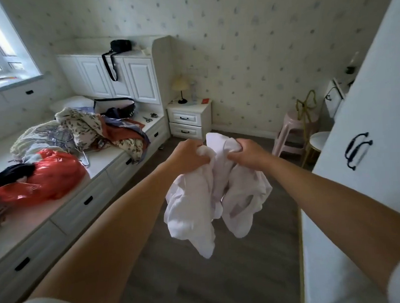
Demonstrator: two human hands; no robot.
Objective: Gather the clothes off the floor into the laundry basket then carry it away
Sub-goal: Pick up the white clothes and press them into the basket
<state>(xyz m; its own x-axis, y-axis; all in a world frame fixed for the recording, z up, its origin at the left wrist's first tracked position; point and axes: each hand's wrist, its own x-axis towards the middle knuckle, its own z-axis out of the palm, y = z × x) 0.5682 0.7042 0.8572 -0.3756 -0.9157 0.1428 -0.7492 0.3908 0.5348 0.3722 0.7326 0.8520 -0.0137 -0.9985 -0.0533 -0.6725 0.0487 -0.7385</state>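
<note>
- Left hand [190, 155] clenched on the top edge of a crumpled white cotton garment [211, 197], arm stretched out ahead.
- Right hand [247, 154] bunched tight on the same cloth, just beside the left.
- Garment dangling below both hands, clear of the grey wood-plank floor [225, 278].
- Off to the left of the hands: heap of floral and rust-coloured clothes [104, 131] and an orange plastic bag [48, 177] on the white drawer-base bed [80, 205].

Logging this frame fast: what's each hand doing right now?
Left hand: closed, grip bunched on the white garment.
Right hand: closed, holding the same white garment.
</note>
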